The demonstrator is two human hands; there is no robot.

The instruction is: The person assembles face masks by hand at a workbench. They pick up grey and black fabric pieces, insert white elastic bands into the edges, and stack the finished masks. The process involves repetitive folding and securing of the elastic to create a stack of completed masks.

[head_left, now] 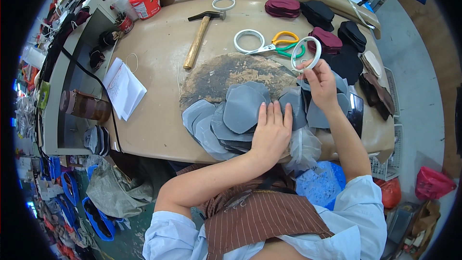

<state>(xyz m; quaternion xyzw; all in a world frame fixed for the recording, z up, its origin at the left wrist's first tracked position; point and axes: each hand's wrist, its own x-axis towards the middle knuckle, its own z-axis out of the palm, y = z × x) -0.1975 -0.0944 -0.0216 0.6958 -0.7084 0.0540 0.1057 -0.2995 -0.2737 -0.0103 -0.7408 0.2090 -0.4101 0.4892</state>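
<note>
My right hand [321, 86] holds up a roll of white tape [316, 62], its fingers closed on the lower rim. Flat on a heap of grey rounded leather-like pieces [243, 108] lies my left hand [273, 132], fingers stretched out. Under its fingertips is the edge of another grey piece [292, 103]. More grey pieces [320, 115] lie beneath my right wrist. The heap rests partly on a worn round wooden block [207, 79]. Beyond the block are scissors [275, 45] with orange and green handles, beside a second tape roll [236, 43].
A hammer [199, 41] lies behind the block, near a third white ring [224, 3]. Stacks of maroon pieces [282, 6] and black pieces [317, 15] line the far right. Folded paper [126, 89], a red bucket [146, 2] and a brown bottle [84, 106] are left. A phone [356, 110] sits right.
</note>
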